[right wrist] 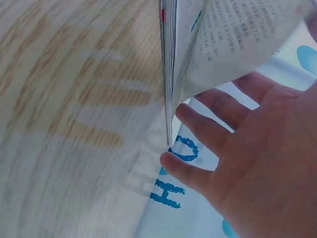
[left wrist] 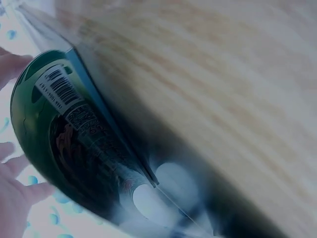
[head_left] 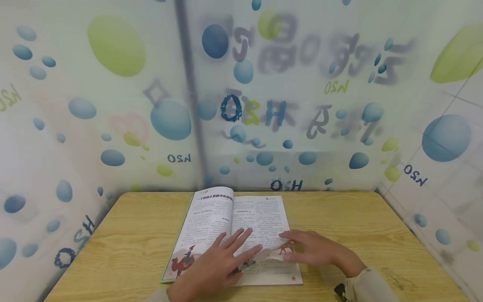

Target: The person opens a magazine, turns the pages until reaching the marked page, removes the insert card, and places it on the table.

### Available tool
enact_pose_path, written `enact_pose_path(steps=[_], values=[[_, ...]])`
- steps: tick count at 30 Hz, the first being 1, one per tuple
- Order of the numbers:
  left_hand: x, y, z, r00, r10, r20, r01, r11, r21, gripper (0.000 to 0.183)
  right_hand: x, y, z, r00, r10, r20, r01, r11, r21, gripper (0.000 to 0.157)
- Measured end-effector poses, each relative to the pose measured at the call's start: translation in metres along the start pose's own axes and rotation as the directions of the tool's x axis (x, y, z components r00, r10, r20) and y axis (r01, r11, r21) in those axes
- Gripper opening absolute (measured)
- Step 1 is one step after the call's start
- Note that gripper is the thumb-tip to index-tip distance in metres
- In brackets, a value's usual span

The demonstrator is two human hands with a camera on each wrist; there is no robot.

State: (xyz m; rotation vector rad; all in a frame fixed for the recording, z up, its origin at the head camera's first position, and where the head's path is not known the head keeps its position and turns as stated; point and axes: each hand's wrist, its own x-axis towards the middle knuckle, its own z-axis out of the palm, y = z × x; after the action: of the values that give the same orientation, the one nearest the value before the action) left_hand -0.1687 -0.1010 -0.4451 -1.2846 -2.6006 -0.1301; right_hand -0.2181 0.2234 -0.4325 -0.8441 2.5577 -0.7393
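An open magazine (head_left: 211, 218) with printed text and small coloured drawings lies on the wooden table. My left hand (head_left: 216, 264) rests across its lower middle, fingers spread and nearly straight. At the lower right, my right hand (head_left: 320, 249) holds the edge of a raised, curving right-hand page (right wrist: 242, 44) between thumb and fingers; the exact contact is partly hidden. Another printed page shows beneath it. In the left wrist view, the magazine's green cover (left wrist: 34, 119) carries a barcode, and fingertips (left wrist: 34, 191) appear beside its edge.
The yellowish wooden table (head_left: 124, 243) extends on both sides of the magazine. Behind it and at both sides hang pale sheets (head_left: 324, 138) with blue and green dots and mirrored lettering. Light-coloured sleeves (head_left: 371, 287) cover the forearms.
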Motion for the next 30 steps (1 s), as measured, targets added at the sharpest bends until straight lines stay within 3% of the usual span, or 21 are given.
enact_pose_path(steps=[3, 8, 21, 26, 30], values=[[0.0013, 0.0013, 0.0011, 0.997, 0.075, -0.037, -0.072, 0.994, 0.079, 0.085, -0.0012, -0.0019, -0.0015, 1.000, -0.001, -0.020, 0.002, 0.999, 0.051, 0.057], [0.0021, 0.0029, 0.0001, 0.990, 0.133, -0.056, -0.121, 0.976, 0.179, 0.089, -0.0027, -0.0033, -0.0023, 0.998, 0.010, -0.068, -0.001, 0.991, 0.131, 0.055], [0.0002, 0.0008, -0.0034, 0.993, 0.119, -0.019, -0.111, 0.966, 0.233, 0.095, -0.0010, -0.0034, -0.0019, 0.982, 0.092, -0.165, -0.085, 0.995, 0.049, 0.062], [-0.0010, -0.0013, -0.0018, 0.993, 0.116, -0.025, -0.105, 0.959, 0.264, 0.079, -0.0008, -0.0009, -0.0017, 0.982, 0.094, -0.164, -0.090, 0.995, 0.029, 0.072], [-0.0026, -0.0030, -0.0008, 0.995, 0.095, -0.005, -0.089, 0.955, 0.283, 0.063, 0.0004, 0.0014, 0.0001, 0.994, 0.065, -0.092, -0.067, 0.998, -0.019, 0.085]])
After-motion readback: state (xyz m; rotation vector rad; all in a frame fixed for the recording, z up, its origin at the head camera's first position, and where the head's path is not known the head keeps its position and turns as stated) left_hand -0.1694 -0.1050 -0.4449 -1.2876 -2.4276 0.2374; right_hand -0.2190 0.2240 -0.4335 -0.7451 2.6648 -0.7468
